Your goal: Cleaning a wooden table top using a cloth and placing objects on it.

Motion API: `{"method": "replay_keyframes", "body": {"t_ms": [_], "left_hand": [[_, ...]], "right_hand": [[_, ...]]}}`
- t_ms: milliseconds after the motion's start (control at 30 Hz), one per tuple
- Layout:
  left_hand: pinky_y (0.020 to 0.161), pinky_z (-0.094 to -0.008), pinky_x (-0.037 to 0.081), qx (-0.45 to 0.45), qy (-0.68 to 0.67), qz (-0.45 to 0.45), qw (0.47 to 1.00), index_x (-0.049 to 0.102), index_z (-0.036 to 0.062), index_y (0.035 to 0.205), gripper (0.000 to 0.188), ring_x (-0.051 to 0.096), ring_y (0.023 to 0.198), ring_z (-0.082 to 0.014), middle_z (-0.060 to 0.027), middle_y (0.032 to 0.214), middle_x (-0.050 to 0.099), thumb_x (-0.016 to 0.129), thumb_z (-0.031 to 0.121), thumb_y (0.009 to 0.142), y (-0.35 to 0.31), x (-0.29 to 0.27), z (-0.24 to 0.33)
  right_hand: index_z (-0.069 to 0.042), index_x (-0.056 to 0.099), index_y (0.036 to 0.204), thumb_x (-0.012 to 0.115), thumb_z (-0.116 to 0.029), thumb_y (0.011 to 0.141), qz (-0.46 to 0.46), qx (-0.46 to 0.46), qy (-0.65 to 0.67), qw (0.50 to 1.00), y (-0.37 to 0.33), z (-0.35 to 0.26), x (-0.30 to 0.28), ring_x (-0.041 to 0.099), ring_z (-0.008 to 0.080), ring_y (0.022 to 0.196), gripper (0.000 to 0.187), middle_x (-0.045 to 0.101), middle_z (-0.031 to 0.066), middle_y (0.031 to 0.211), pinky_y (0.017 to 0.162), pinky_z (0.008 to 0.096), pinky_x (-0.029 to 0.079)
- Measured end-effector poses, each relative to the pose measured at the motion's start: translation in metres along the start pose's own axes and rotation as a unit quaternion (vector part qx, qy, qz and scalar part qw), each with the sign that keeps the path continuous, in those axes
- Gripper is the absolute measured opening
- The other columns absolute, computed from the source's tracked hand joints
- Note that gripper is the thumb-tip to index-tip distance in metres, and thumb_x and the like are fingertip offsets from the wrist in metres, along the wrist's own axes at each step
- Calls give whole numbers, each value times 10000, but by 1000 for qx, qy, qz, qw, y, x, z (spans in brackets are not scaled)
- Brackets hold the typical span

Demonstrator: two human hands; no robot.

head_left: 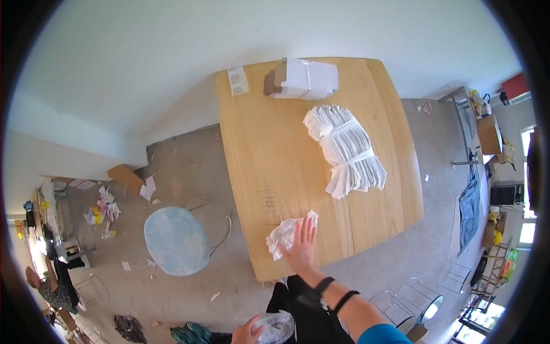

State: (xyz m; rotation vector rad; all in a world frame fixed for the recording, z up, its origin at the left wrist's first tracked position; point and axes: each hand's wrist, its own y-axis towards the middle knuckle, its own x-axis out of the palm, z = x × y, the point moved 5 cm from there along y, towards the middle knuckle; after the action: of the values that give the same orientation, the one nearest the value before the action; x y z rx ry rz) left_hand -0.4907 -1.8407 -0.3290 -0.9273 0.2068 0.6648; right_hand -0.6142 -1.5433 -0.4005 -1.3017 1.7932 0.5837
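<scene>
My right hand [301, 251] lies with its fingers stretched out at the near left part of the wooden table [275, 155], against a crumpled white cloth or paper [282, 236]. Low in the view, in front of my dark trousers, my left hand [246, 331] is closed on a clear plastic bag [277, 328]; some of its fingers are hidden. Farther up the table rests a long bundle of folded white sheets [349, 150], bound with two white strips. What the sheets are made of, I cannot tell.
At the table's far side sits a tied stack of flat white cartons [303, 79], near a printed paper slip [238, 81]. A blue round stool [176, 241] stands left of the table. Wire-legged stools [427, 307] are at lower right. Another person [57, 291] is at far left.
</scene>
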Motion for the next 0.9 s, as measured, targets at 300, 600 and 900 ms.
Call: {"method": "replay_keyframes", "body": {"t_ms": [300, 600, 900], "left_hand": [[601, -380, 457, -64, -28, -39, 997, 531, 51, 1220, 366, 552, 622, -294, -188, 786, 606, 572, 197, 887, 31, -17, 5], [572, -392, 451, -73, -67, 34, 995, 534, 8, 1176, 354, 516, 585, -308, -192, 724, 580, 579, 208, 888, 49, -5, -13], [574, -394, 445, 26, -29, 42, 998, 553, 21, 1139, 327, 520, 612, -328, -209, 780, 593, 576, 225, 884, 58, -5, -3]], "right_hand": [[105, 220, 1372, 589, -462, 792, -10, 109, -106, 988, 69, 30, 34, 124, 431, 1368, 892, 164, 288, 1461, 1109, 521, 99], [105, 239, 1366, 553, -423, 828, 29, -98, -123, 987, 262, 35, -11, 159, 386, 1371, 817, 192, 291, 1451, 1114, 493, 126], [133, 227, 1358, 573, -470, 800, 59, 4, -115, 992, 208, 48, 6, 115, 445, 1365, 892, 156, 314, 1453, 1112, 524, 92]]}}
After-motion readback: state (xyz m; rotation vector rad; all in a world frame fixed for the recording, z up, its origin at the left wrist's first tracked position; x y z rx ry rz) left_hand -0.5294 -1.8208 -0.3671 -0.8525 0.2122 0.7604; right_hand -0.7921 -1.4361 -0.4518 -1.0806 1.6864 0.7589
